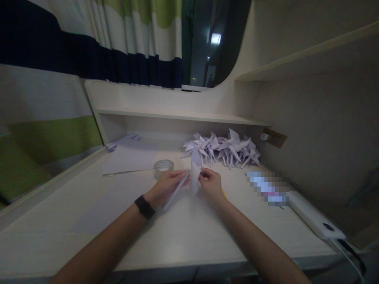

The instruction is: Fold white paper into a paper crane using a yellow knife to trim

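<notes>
Right now my left hand (166, 185) is curled around a thin white stick (177, 191), which slants from my thumb and fingers down toward the near edge of the desk (189, 240). My right hand (211, 183) pinches the small folded paper piece (194, 178) between thumb and fingertips, holding it upright just above the desk, at the stick's upper end. The two seem to touch there, though the light is dim and I cannot tell whether the paper is already fixed to the stick.

To do this joining well, I judge I should keep the stick steady and let the right hand make the small adjustments, lining the paper's centre up with the tip before pressing. A light pinch matters, since thin folds crush easily.

The roll of clear tape (163, 167) lies just beyond my left hand, close enough to reach. Farther back and to the right a pile of finished paper pinwheels (222, 150) sits under the shelf (183, 115). A flat sheet of paper (130, 157) lies at the far left, and a white power bank (315, 217) rests along the right edge.
</notes>
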The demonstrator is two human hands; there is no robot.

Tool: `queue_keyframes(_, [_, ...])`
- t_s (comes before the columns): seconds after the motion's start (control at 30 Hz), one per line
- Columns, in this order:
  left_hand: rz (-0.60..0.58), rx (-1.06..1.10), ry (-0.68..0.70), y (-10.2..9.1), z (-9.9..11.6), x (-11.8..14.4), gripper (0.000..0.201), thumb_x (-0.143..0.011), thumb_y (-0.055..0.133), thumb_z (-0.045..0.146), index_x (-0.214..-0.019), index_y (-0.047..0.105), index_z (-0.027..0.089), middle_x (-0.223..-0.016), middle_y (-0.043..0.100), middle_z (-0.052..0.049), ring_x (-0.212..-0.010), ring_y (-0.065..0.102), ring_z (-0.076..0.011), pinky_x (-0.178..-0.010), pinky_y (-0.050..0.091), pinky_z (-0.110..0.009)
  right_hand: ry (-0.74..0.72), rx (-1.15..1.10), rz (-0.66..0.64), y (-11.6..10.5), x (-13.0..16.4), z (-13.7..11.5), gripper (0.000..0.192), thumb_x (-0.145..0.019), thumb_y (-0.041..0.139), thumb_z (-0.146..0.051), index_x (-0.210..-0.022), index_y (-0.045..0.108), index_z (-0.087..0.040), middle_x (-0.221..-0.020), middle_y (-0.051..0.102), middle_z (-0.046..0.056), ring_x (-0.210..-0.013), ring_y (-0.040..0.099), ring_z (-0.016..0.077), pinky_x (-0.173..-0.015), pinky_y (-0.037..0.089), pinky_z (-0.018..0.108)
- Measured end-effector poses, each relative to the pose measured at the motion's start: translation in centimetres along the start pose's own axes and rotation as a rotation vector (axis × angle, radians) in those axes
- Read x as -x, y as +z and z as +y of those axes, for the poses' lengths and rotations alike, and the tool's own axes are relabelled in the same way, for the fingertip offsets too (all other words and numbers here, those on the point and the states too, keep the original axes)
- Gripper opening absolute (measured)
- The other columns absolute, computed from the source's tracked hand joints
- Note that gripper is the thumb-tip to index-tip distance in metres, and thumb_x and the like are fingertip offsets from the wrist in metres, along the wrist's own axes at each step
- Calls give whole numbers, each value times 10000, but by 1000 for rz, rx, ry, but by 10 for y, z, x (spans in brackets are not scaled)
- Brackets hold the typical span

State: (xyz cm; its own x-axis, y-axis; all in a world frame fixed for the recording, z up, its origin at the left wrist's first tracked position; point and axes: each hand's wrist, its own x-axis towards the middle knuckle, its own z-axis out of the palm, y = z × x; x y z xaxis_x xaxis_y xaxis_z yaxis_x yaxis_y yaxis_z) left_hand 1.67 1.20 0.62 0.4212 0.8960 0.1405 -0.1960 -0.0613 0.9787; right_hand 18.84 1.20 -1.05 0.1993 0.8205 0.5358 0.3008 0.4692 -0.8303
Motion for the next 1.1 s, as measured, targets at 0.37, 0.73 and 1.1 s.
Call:
queue_keyframes(0.37, [9,-101,73,4,12,5,361,-763,704,390,-1008,737,127,-927,723,-105,-836,632,-202,-806,481,-334,-244,164,-27,-7,2,-7,149,-725,615,-149,-761,730,-235,-741,663,48,-726,565,207,-712,407,316])
queue_keyframes(0.73, [51,-260,157,-1,13,5,351,-737,735,335,-1023,737,131,-1033,725,-119,-949,651,-256,-917,470,-400,-178,160,-13,-1,7,-2,115,-738,603,-168,-730,705,-221,-735,671,36,-713,583,199,-693,426,303])
queue_keyframes(1.1, [78,-340,163,-1,12,5,322,-723,743,325,-989,748,143,-994,737,-100,-883,684,-253,-866,516,-389,-202,177,12,1,12,-6,103,-720,566,-150,-685,651,-193,-690,636,10,-683,570,174,-666,426,275])
